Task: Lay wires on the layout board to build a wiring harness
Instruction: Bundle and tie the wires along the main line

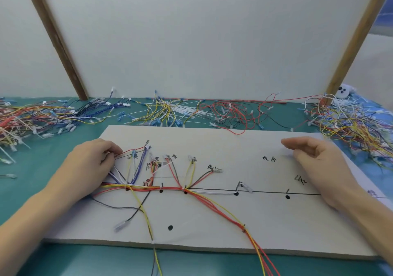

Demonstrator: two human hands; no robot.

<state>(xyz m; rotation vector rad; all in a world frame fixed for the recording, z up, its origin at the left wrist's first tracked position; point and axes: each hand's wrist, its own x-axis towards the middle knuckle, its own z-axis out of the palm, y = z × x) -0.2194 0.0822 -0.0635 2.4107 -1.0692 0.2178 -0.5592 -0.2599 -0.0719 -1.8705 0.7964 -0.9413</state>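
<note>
Green bench top (63,258) w/ a white panel behind; loose wire piles along the back edge, 9 to 3 o'clock. The layout board (265,229) lies flat in front of the person, its long axis running 9-to-3, w/ a black trunk line (268,191) drawn along it.

Laid wires are bunched on the board's left half: trunk bundle (165,188) follows the line, branches fan up toward 12, a red/yellow tail (225,209) runs off toward 5.

Left hand (89,165) sits at the board's 9 o'clock end, fingers curled & pinching a red wire (131,149) whose terminal end points to 2 o'clock, away from the fingertips. Right hand (314,158) hovers over the board's right end, fingers loose, slightly bent, holding nothing.

Key relation: the trunk line right of the white wire (217,192) is bare, & that stretch lies toward 8 o'clock from the right hand, nearer to it than to the left. Red wire prob gets seated first by the left hand.
</note>
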